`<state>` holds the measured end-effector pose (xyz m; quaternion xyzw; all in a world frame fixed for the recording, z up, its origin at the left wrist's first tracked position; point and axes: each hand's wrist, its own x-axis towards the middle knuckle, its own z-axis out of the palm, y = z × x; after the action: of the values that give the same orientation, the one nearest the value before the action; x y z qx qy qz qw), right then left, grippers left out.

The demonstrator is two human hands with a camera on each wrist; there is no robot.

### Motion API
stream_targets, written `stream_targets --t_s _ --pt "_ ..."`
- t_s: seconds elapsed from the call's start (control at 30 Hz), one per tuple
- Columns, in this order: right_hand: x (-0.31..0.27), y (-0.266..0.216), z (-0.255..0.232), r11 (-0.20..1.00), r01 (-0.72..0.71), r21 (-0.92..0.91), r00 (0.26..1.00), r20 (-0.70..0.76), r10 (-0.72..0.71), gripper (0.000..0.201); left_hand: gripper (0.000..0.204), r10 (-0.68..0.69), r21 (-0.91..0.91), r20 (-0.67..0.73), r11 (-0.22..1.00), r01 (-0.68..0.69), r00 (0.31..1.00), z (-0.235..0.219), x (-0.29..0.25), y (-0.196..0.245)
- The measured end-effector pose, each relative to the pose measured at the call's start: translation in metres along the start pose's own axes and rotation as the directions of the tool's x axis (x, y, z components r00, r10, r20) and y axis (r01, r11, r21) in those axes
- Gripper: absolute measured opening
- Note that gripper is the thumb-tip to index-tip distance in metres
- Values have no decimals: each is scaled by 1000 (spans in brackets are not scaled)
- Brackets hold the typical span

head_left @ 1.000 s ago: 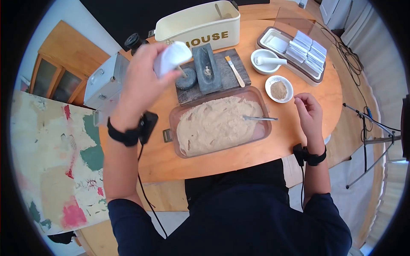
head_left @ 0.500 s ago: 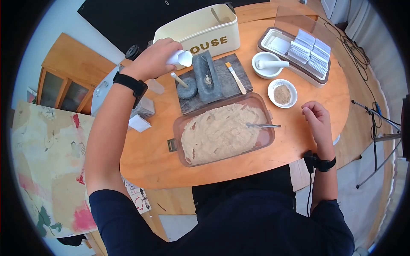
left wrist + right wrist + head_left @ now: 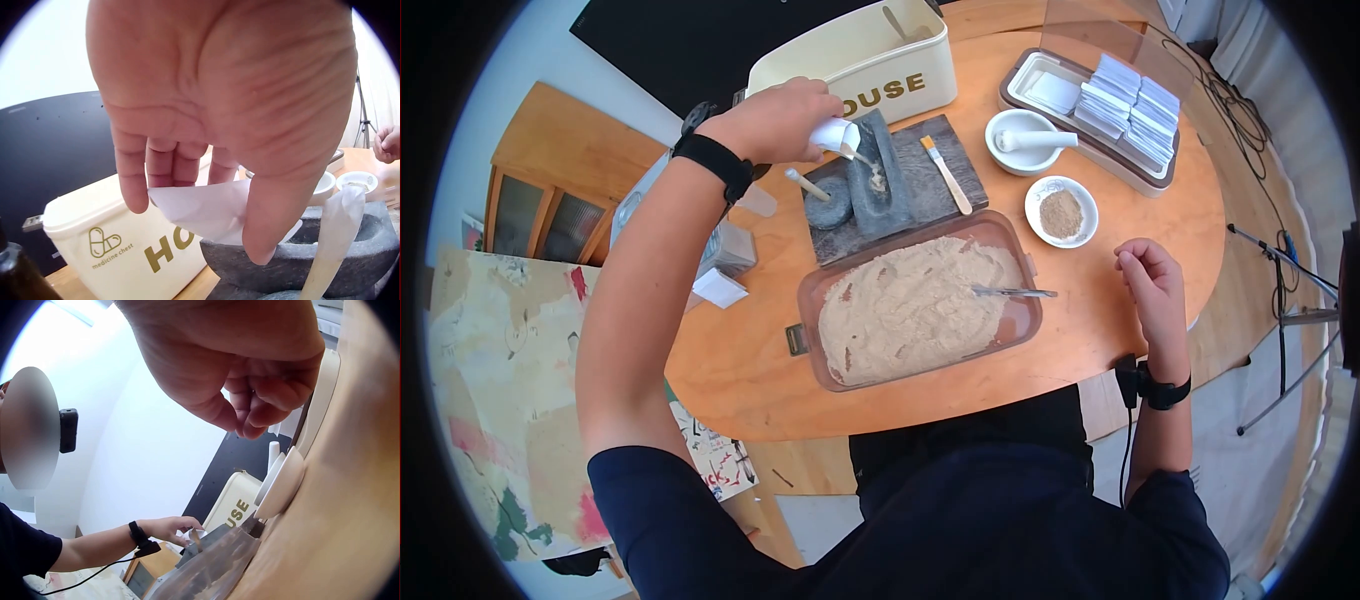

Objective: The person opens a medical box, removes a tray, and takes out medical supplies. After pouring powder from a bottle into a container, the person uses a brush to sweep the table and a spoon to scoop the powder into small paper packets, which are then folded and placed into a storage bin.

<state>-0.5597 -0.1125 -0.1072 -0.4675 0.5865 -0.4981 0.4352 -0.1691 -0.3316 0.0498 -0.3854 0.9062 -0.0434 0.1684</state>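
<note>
High over the table, my left hand (image 3: 785, 122) pinches a piece of folded white paper (image 3: 832, 135), thumb on one side and fingers on the other. Its open end tips toward a grey stone trough (image 3: 870, 210), and a pale streak runs from it down to a small beige heap (image 3: 878, 182) inside. In the left wrist view the paper (image 3: 203, 212) bows between thumb and fingers. Left of the trough stands a round stone wheel (image 3: 828, 205) with a wooden handle (image 3: 805, 184). My right hand (image 3: 1157, 285), loosely curled and holding nothing, is near a small white dish (image 3: 1042, 238) of brownish powder.
In front lies a pinkish tub (image 3: 808, 325) of beige powder with a metal utensil (image 3: 1015, 293). A brush (image 3: 945, 175) rests on the dark board (image 3: 925, 140). Behind are a cream box (image 3: 935, 85), a white mortar (image 3: 998, 150) with pestle, and a tray of paper packets (image 3: 1125, 100).
My left hand has brought the paper away from in front of the cream box and tipped it at the trough; a pale streak now shows below it. The right hand has barely moved.
</note>
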Motion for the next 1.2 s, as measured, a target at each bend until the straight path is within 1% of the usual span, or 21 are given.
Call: stream_targets --t_s 0.07,0.13,0.23,0.3,0.33,0.4,0.43,0.5,0.63,0.7,0.77,0.8,0.83,0.9,0.93,1.0,1.03,1.1,1.13,1.2 --pt "-1 2 -2 1000 -8 5 1000 -4 8 8 51 -4 22 -3 1000 4 1000 2 3 2" --pt "0 6 -4 999 35 -16 999 -2 -35 9 51 -11 43 -7 999 11 1000 -1 5 8" --pt "-2 10 -5 999 46 -23 999 -12 -46 9 51 -14 87 6 996 14 1000 -5 9 14" --pt "-3 10 -6 999 39 -18 999 -14 -39 9 50 36 131 -42 991 -30 998 -7 11 19" --pt "-3 10 -6 999 33 -15 999 -17 -33 9 50 36 132 -41 991 -30 998 -9 12 23" --pt "-4 10 -8 999 30 -20 999 -17 -31 9 54 -16 174 10 985 13 1000 -13 13 33" --pt "-5 10 -9 999 28 -26 999 -16 -29 9 54 -15 174 10 985 13 1000 -13 15 36" --pt "-5 11 -10 999 35 -27 999 -16 -35 9 52 -2 270 25 963 -5 1000 -13 16 41" --pt "-5 13 -11 998 64 -27 998 -12 -64 9 51 -1 315 8 949 -2 1000 -10 14 47" --pt "-8 5 -9 997 53 -49 999 -8 -54 9 50 -51 333 -12 942 52 999 -7 12 48" --pt "-12 -2 -4 997 39 -71 999 -10 -40 9 49 -67 333 -27 940 72 997 -4 10 49" --pt "-13 -5 -2 997 45 -62 999 26 -43 9 48 -89 331 -42 938 98 995 -2 7 49" --pt "-14 -7 1 997 50 -55 997 62 -46 10 48 -89 324 -42 941 98 995 -1 3 48" --pt "-16 -12 7 996 53 -64 996 81 -48 10 39 -66 245 -219 962 120 973 0 -11 44" --pt "-17 -14 10 996 59 -68 994 96 -52 10 39 -61 236 -218 965 113 974 0 -18 43" --pt "-19 -14 21 996 36 -81 994 106 -27 11 49 -33 94 -357 993 71 934 1 -36 46" --pt "-20 -15 29 996 35 -87 992 126 -23 13 49 -30 77 -351 995 60 936 3 -47 53" --pt "-23 -18 40 993 44 -108 985 168 -25 20 60 -56 -49 -436 998 38 898 5 -73 71" --pt "-25 -20 45 992 37 -119 985 169 -16 20 66 -73 -129 -408 991 22 910 3 -88 86" --pt "-26 -27 54 990 -3 -143 974 223 35 23 69 -82 -205 -431 979 -9 898 16 -110 108"
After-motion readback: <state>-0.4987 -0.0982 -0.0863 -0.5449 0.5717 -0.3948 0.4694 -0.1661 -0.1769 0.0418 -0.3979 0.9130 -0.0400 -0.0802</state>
